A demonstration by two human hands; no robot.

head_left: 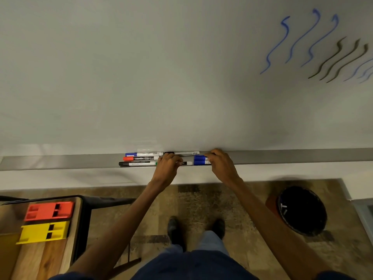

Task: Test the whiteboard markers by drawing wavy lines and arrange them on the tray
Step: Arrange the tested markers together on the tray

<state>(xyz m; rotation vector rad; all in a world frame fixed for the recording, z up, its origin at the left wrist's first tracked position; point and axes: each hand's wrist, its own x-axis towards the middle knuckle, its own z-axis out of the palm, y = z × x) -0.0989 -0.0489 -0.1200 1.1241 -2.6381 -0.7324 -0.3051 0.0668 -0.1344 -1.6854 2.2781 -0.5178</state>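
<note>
Markers lie in a loose row along the grey tray (282, 157) fixed under the whiteboard (141, 77). At the left of the group three lie side by side, caps pointing left: a blue marker (143, 154) nearest the board, a red marker (141, 158) in the middle and a black marker (137, 163) at the front edge. A rear marker (186, 153) lies against the board behind the hands. The left hand (168, 164) has its fingers curled down onto the middle marker (186, 163), whose white barrel sticks out to the right of the knuckles. The right hand (219, 162) curls its fingers over the barrels of the blue pair (199, 160), two blue-capped markers lying one behind the other with caps to the left. Blue wavy lines (298, 39), dark wavy lines (339, 59) and fainter blue strokes (363, 71) mark the board's upper right. At the lower left a wooden table (50, 257) carries a red holder (49, 211) and a yellow holder (43, 232), touching each other. A black bin (302, 211) stands on the carpet at the right.
</note>
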